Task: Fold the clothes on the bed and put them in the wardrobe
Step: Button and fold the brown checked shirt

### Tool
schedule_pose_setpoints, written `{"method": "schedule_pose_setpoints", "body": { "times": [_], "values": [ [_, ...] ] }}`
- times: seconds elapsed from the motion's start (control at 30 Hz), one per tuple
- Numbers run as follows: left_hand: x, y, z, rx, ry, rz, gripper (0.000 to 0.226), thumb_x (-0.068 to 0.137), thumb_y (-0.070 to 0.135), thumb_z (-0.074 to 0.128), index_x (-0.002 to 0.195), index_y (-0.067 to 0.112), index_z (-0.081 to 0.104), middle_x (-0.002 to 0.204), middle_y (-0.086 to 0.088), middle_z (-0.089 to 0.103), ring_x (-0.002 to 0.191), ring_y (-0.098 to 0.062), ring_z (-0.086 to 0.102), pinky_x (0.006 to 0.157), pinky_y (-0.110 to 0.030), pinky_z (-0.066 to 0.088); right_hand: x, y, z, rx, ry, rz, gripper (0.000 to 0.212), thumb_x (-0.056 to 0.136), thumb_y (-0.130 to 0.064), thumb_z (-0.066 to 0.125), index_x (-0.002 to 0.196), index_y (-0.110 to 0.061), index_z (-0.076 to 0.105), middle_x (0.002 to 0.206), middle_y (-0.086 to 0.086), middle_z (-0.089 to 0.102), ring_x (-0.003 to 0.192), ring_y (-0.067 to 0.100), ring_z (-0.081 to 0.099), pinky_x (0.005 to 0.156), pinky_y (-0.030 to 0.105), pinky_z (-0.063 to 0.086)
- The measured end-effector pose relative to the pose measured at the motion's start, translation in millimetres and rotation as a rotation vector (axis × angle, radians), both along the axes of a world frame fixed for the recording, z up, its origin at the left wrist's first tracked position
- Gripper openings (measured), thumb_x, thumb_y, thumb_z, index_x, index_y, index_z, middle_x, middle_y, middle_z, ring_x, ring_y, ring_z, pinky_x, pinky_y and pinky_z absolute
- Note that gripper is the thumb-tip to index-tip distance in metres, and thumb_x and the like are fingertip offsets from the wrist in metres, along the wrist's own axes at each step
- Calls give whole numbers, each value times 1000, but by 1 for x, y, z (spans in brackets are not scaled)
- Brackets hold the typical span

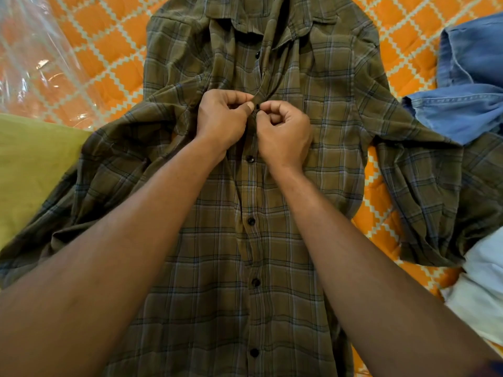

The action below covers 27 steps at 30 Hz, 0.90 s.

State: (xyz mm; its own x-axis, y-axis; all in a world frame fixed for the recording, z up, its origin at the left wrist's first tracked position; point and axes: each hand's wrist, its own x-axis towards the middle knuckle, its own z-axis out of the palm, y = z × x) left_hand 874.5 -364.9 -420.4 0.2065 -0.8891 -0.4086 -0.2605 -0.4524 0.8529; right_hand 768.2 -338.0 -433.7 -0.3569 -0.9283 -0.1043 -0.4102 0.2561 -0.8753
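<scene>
shirt: we see an olive plaid shirt (285, 213) spread face up on the bed, collar at the far end, hem running out of view at the near edge, both sleeves thrown out to the sides.
bed cover: orange quilt with a white diamond grid (109, 58), showing around the shirt on the left, right and top.
left hand: our left hand (223, 118) is curled, thumb and forefinger pinching the left edge of the placket at chest height.
right hand: our right hand (285, 131) is also curled, fingertips pinched on the right edge of the placket, just beside the left hand, nearly touching it.
button in work: a small dark button (257, 106) shows between the two thumbs; we cannot tell if it is through its hole.
buttons below: four dark buttons along the placket below the hands look fastened, nearest one (254, 352); the placket lies closed there.
button above: one dark button (257, 55) above the hands, the placket gaping open around it up to the collar.
left sleeve: lies over a yellow-green cloth (32, 164) at the left edge.
right sleeve: runs under a blue denim garment (468, 104) at the right.
white cloth: a white piece (484, 289) at the lower right, touching the right cuff area.
plastic: clear plastic wrap (32, 58) on the quilt at top left, apart from the shirt.
</scene>
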Motion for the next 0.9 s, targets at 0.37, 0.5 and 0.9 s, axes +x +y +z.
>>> {"method": "schedule_pose_setpoints", "body": {
  "times": [0.37, 0.5, 0.9],
  "values": [
    [4, -1, -3, -3, -33, -8, 8, 90, 17, 73, 92, 25, 73, 85, 0, 75, 83, -14, 73, 81, -30, 62, -9, -11, -2, 72, -125, 47, 6, 87, -21, 78, 81, -22, 81, 71, -11, 74, 65, 8, 71, 66, 34, 61],
    [2, 4, -5, -62, -106, 5, 9, 91, 19, 73, 98, 25, 74, 87, 9, 73, 82, -2, 70, 74, -17, 58, -15, -15, 1, 125, -137, 118, 17, 90, -13, 75, 77, -25, 75, 63, -10, 70, 50, 5, 65, 55, 28, 56],
    [5, -4, 5, 27, -12, -24, 16, 92, 11, 72, 85, 26, 70, 80, 4, 71, 72, -3, 67, 73, -19, 59, -14, -23, 3, 236, -66, 168, 25, 87, -14, 76, 69, -29, 69, 53, -13, 64, 52, 8, 67, 51, 29, 56]
  ]
}}
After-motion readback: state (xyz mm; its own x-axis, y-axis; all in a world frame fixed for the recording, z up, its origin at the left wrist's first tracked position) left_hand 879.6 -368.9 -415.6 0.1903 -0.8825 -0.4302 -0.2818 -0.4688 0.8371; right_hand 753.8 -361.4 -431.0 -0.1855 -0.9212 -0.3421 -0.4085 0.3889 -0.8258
